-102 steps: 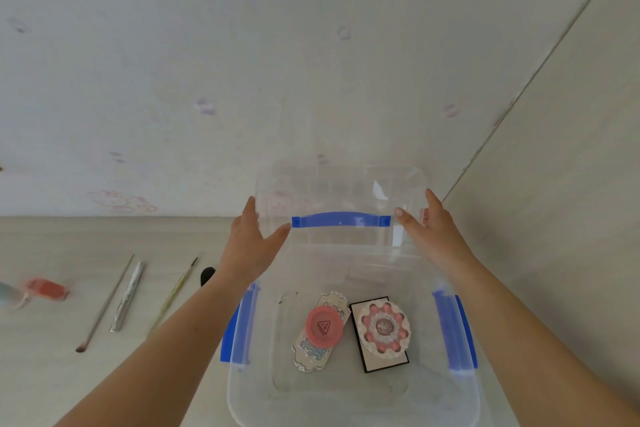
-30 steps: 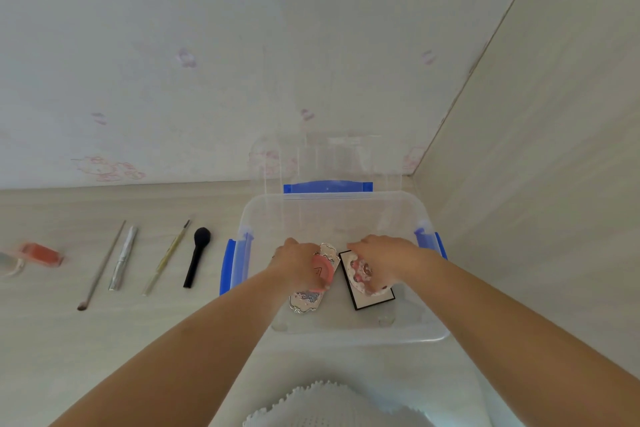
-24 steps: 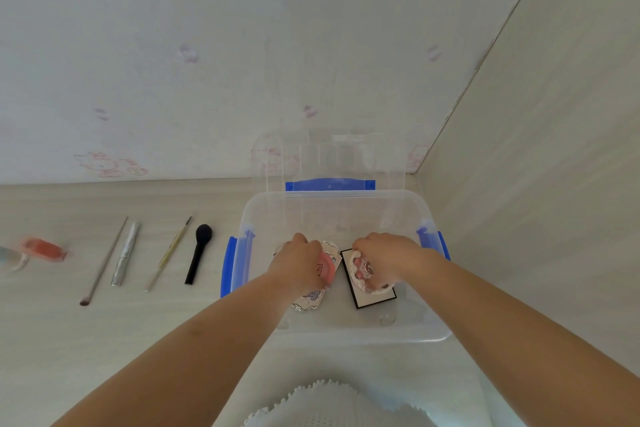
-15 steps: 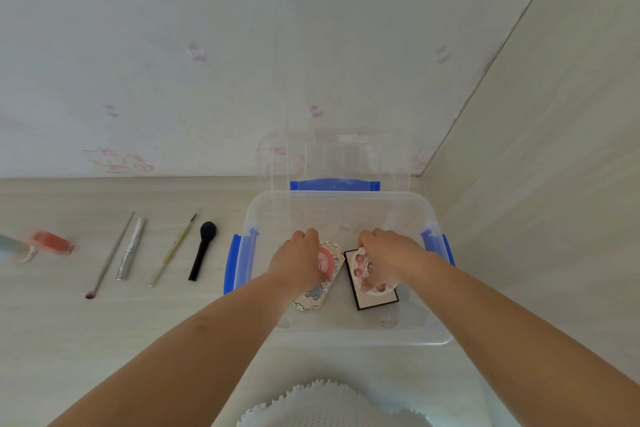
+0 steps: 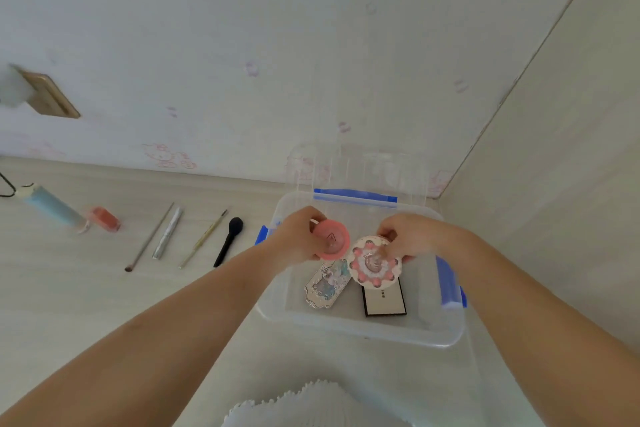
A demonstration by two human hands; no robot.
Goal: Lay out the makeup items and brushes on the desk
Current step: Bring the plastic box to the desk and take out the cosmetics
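My left hand [image 5: 294, 239] grips a round pink compact [image 5: 332, 240], lifted above the clear plastic box [image 5: 363, 331]. My right hand [image 5: 412, 236] holds a round flower-patterned white and pink compact [image 5: 374, 263], also raised over the box. Still lying on the box floor are an ornate silver palette [image 5: 325, 286] and a flat black-edged white case [image 5: 384, 300]. On the desk to the left lie a thin brush [image 5: 149, 243], a silver tube [image 5: 168, 232], a gold-handled brush [image 5: 202, 239] and a black brush [image 5: 228, 241].
Further left on the desk lie a small orange bottle [image 5: 105, 218] and a pale blue tube [image 5: 52, 206]. The box's clear lid [image 5: 360, 172] leans against the back wall. A side wall [image 5: 554, 184] stands right of the box. A white lacy edge [image 5: 311, 402] shows at the bottom.
Both hands have closed on the two round compacts and lifted them off the items beneath, uncovering the silver palette and the black-edged case. The camera has tilted up and left.
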